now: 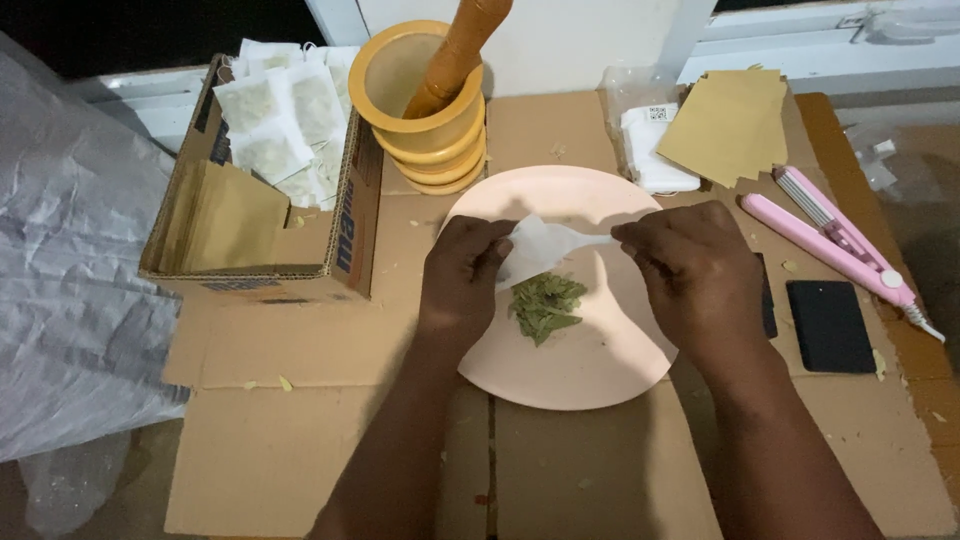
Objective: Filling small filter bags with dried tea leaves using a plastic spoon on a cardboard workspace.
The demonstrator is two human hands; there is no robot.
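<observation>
We see the left hand (462, 275) and the right hand (695, 268) each pinching an edge of a small white paper sachet (540, 247), held stretched between them just above the pale pink plate (590, 370), both grips closed on it. A little heap of green crushed leaves (545, 305) lies on the plate right below. We judge the thin paper could tear if the two hands pull apart too hard, and leaf bits could spill past the plate's rim onto the cardboard-covered desk (300, 440), where some flecks already lie. At far left an open cardboard box (340, 255) holds white filled sachets (285, 125) and tan envelopes (230, 215); more tan envelopes (730, 125) sit at upper right beside a white packet with a small square code label (655, 140). A pink sealer (835, 245) lies at right.
</observation>
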